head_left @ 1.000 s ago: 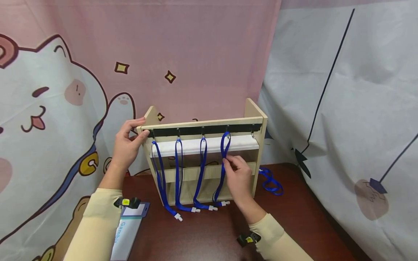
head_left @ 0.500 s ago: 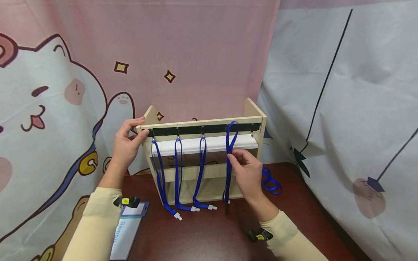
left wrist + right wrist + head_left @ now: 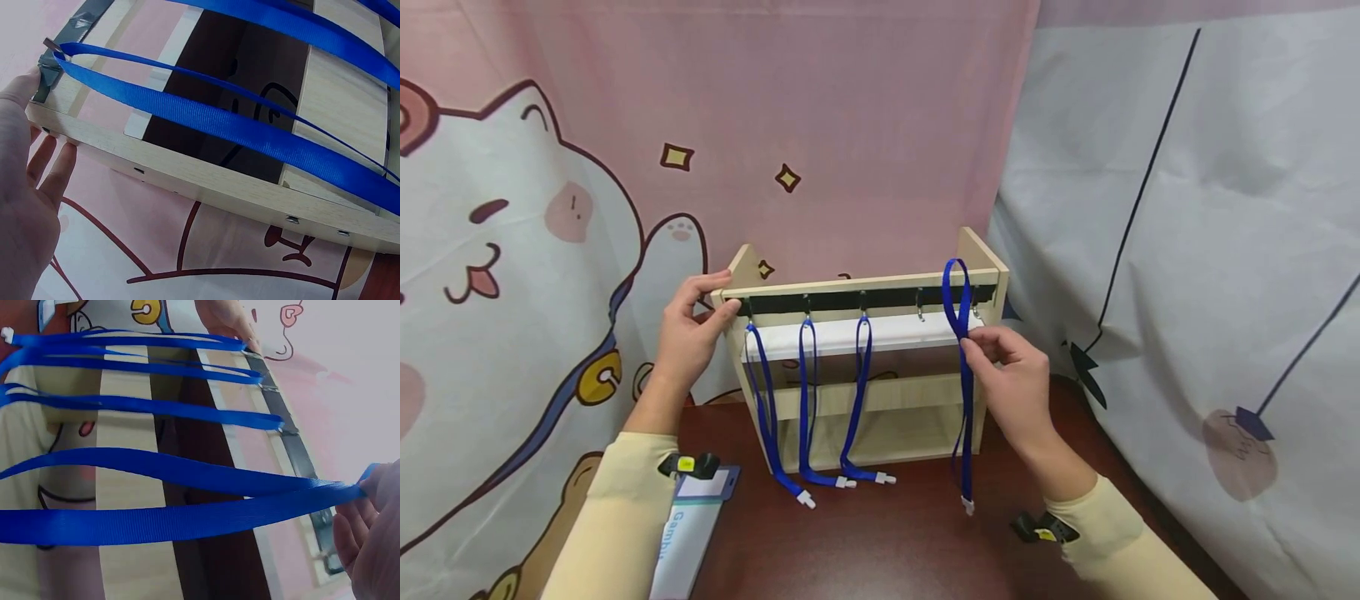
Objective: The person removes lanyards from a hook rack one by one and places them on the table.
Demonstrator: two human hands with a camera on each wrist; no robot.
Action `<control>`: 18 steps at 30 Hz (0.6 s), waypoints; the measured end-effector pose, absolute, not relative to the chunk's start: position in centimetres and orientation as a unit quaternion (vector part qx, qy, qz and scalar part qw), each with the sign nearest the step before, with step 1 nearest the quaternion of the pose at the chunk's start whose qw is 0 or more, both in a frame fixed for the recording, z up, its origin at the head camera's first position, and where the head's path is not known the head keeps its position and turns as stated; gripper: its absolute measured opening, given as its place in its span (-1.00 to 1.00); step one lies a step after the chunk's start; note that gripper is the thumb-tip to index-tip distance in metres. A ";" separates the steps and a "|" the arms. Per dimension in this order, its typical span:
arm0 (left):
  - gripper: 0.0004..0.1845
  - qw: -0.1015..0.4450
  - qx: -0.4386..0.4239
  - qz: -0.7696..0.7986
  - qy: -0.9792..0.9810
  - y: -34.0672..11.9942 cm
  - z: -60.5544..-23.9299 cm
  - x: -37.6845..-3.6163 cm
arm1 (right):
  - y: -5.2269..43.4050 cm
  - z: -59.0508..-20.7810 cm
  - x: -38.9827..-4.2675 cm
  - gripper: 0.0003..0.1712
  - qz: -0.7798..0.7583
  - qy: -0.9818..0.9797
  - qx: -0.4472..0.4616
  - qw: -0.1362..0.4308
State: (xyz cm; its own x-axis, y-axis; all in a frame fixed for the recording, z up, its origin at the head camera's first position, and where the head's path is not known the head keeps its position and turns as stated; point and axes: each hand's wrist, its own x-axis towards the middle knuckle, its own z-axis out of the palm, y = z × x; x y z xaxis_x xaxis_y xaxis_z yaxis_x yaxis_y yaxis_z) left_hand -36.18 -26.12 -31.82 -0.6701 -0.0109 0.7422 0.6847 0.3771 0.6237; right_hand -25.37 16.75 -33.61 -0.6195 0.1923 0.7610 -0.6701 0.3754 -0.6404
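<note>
A wooden rack (image 3: 985,254) with a black hook strip (image 3: 835,301) stands on the dark table. Three blue lanyards (image 3: 806,392) hang from its left hooks. My right hand (image 3: 1007,375) pinches a fourth blue lanyard (image 3: 964,400) near its top loop, in front of the rack's right end, with its white clip dangling just above the table. In the right wrist view my fingers (image 3: 369,525) hold that strap (image 3: 187,519). My left hand (image 3: 688,333) grips the rack's top left corner; the left wrist view shows its fingers (image 3: 44,169) on the side panel (image 3: 206,187).
A badge card (image 3: 688,525) lies on the table (image 3: 880,550) by my left forearm. Printed cloth backdrops hang behind and to the right. One hook (image 3: 919,307) stands bare next to the lifted strap.
My right hand has lifted the fourth lanyard off its hook and carried it up and to the right, so its clip has left the table. The left hand has stayed on the rack.
</note>
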 end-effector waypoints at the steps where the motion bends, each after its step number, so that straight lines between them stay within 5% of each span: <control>1: -0.61 0.341 -0.222 -0.510 -0.758 -26.1 -31.8 -36.2 | 17.1 -33.5 -25.2 -0.94 0.530 -0.728 0.163 0.404; 18: -0.63 0.340 -0.244 -0.532 -0.736 -26.2 -31.7 -36.1 | 27.5 -34.2 -27.8 -0.92 0.500 -0.726 0.181 0.436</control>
State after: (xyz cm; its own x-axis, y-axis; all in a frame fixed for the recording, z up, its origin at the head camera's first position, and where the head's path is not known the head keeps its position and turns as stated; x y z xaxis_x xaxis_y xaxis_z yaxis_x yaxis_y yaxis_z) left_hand -36.12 -26.20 -31.66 -0.6498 -0.0034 0.7601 0.7209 0.3144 0.6176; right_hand -27.81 27.49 -34.24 -0.5540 0.1735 0.8143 -0.6985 0.4353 -0.5680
